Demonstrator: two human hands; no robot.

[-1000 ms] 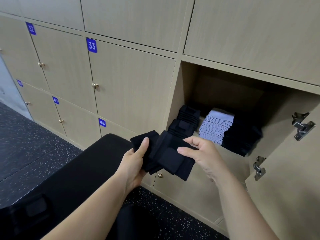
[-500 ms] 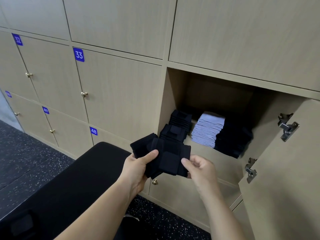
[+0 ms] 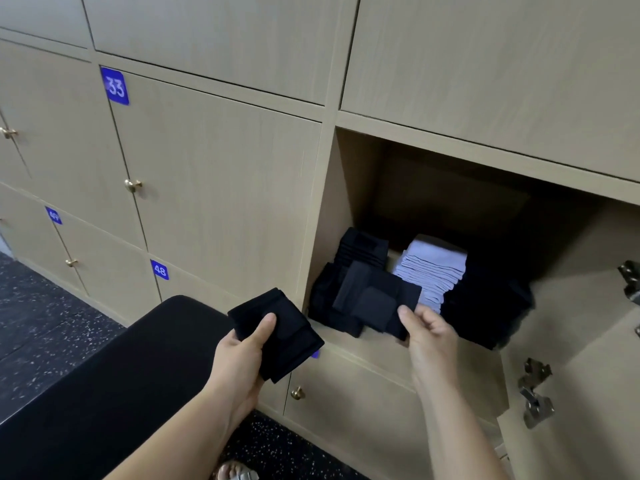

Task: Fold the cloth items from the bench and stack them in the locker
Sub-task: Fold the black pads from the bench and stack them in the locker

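The right hand [image 3: 427, 336] pinched a folded black cloth [image 3: 377, 299] over the black pile [image 3: 332, 306] at 12 o'clock; the left hand [image 3: 242, 351] gripped another cloth [image 3: 280, 334].

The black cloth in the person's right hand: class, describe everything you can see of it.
The black cloth is a folded piece of dark, matte fabric with a squarish flap or patch lying on its top face. It lies roughly flat, tilted a little, at the front of the open locker, over a low black pile at the left. The right hand pinches its near right corner between thumb and fingers. A stack of pale cloths stands just behind it.
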